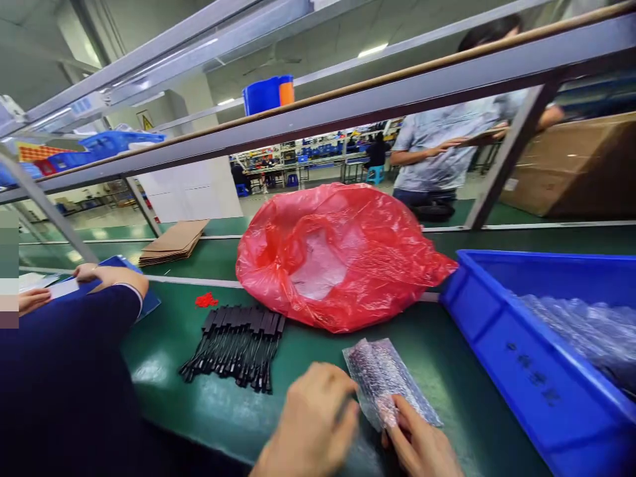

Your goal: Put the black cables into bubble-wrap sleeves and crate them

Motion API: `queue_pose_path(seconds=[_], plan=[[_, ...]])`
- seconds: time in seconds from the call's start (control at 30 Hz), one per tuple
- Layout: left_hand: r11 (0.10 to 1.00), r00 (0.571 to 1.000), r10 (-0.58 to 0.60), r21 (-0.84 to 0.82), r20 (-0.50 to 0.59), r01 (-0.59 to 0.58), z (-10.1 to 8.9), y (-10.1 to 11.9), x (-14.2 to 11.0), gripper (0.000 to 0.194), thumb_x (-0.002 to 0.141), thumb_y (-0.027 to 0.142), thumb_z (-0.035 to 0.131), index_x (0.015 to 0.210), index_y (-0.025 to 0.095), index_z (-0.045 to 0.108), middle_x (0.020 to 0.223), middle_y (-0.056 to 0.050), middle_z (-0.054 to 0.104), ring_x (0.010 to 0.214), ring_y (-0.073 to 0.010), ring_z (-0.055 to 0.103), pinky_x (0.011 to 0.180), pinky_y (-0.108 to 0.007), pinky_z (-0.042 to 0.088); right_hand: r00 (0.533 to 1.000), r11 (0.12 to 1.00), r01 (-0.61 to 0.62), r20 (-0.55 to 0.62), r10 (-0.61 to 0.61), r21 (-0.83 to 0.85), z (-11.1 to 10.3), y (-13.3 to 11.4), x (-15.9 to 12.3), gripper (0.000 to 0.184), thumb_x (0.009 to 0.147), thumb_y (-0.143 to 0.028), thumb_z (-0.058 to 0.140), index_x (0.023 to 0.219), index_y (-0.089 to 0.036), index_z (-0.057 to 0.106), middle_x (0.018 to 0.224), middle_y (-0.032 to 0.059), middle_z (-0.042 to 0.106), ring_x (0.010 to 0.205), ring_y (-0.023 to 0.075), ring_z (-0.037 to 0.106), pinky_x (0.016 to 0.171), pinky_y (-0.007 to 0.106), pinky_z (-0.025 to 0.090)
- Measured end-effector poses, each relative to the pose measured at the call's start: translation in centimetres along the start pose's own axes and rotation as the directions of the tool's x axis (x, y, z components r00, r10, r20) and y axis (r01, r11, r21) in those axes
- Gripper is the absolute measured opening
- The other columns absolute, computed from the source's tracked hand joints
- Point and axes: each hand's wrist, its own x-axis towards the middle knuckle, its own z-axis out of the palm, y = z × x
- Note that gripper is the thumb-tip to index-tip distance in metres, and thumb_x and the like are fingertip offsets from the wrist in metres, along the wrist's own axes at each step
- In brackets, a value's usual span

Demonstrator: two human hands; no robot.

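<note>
My right hand (420, 440) pinches the near end of a clear bubble wrap bag (390, 371) between thumb and fingers. The bag lies slanted on the green bench. Just left of it is my left hand (318, 414), smeared by motion with its fingers bent; whether it holds anything cannot be made out. Beyond that hand, a row of short black cables with flat black housings (243, 341) lies side by side. A small heap of red pieces (206, 300) sits behind the cables.
A crumpled red plastic bag (387, 265) stands open at the back. On the right, a blue bin (497, 331) holds bubble-wrapped items (586, 324). Flat cardboard sheets (173, 242) lie back left. A co-worker's dark sleeve (74, 364) reaches in at left; another person (432, 146) stands across the bench.
</note>
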Motion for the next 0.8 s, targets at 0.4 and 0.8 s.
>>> queue_pose_path(seconds=[0.4,0.8], plan=[[0.545,0.927,-0.25,0.751,-0.279,0.373,-0.7,-14.7,5.5,0.027,0.106,0.024,0.038,0.107,0.011,0.062,0.105,-0.011,0.062,0.102,-0.0237,0.064,0.074,-0.03,0.052,0.999,0.998,-0.016,-0.05,0.013,-0.056,-0.2,-1.3,0.2,0.051,0.099,-0.029,0.023,0.141,-0.011,0.044,0.075,0.0053,0.066,0.052,0.0248,0.067,0.049,0.031,0.051],[0.861,0.848,-0.508,-0.109,-0.153,0.497,-2.6,-6.1,3.2,0.012,0.094,0.031,0.057,0.092,0.02,0.053,0.075,0.003,0.059,0.069,-0.0149,0.058,0.066,-0.024,0.038,0.981,0.974,0.191,0.014,-0.194,0.124,-2.6,-6.4,0.0,0.031,0.108,-0.045,0.048,0.121,-0.025,0.068,0.099,0.0016,0.069,0.072,0.02,0.064,0.071,0.026,0.053]])
